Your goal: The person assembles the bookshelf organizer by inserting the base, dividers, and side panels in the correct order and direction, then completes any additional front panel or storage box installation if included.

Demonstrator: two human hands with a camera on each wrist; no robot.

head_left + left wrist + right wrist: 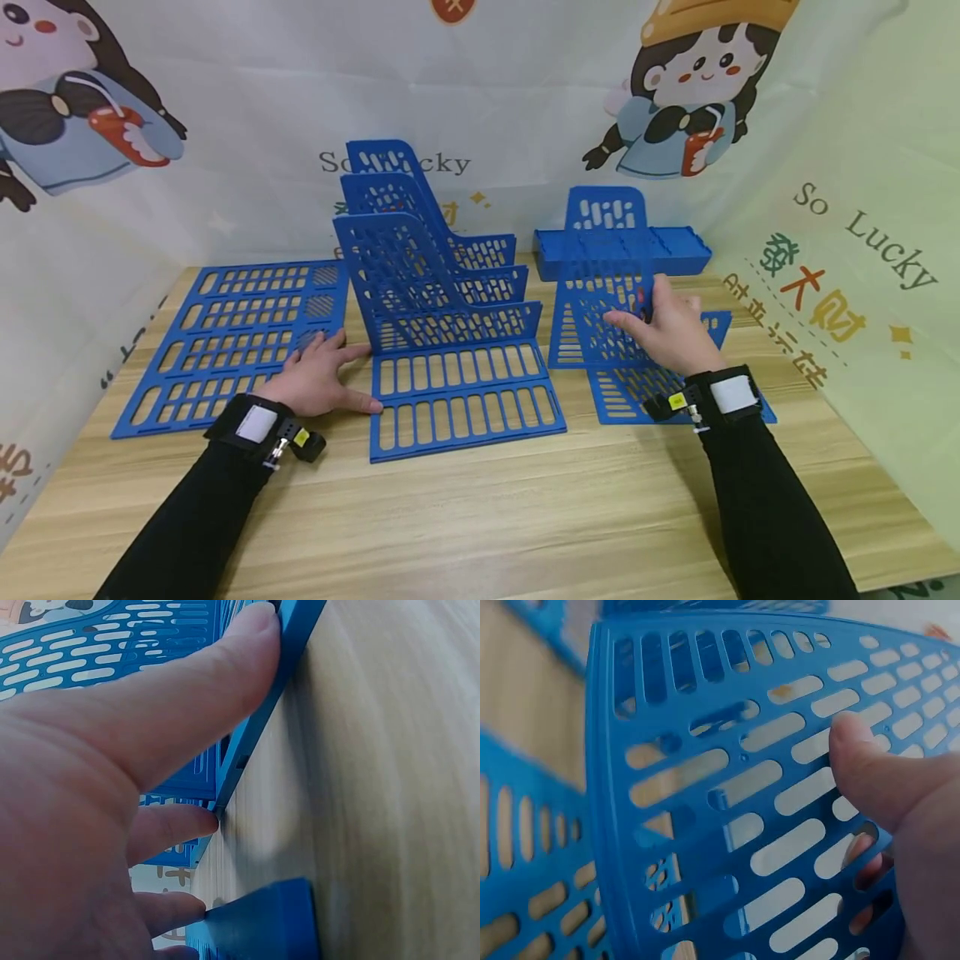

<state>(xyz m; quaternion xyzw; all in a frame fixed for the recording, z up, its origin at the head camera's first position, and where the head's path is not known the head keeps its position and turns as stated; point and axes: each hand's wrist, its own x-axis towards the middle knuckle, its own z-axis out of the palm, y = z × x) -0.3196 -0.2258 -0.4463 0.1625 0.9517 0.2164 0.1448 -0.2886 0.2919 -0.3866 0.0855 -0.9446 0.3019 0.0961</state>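
Divider panel point(600, 292) pinched upright in my right hand point(667, 333), right of the rack point(450, 333) — left hand point(318, 379) flat, fingers straight, bracing the rack's base. Assembly underway; next, seat the panel into 1 base slot.

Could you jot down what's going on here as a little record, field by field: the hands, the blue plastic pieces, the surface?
Left hand: lies flat on the table, thumb against the edge of the rack base.
Right hand: grips an upright divider panel.
Rack: three slotted dividers standing in the base.
Spare parts: flat grid panel at left, blue tray at the back.
Surface: wooden table.
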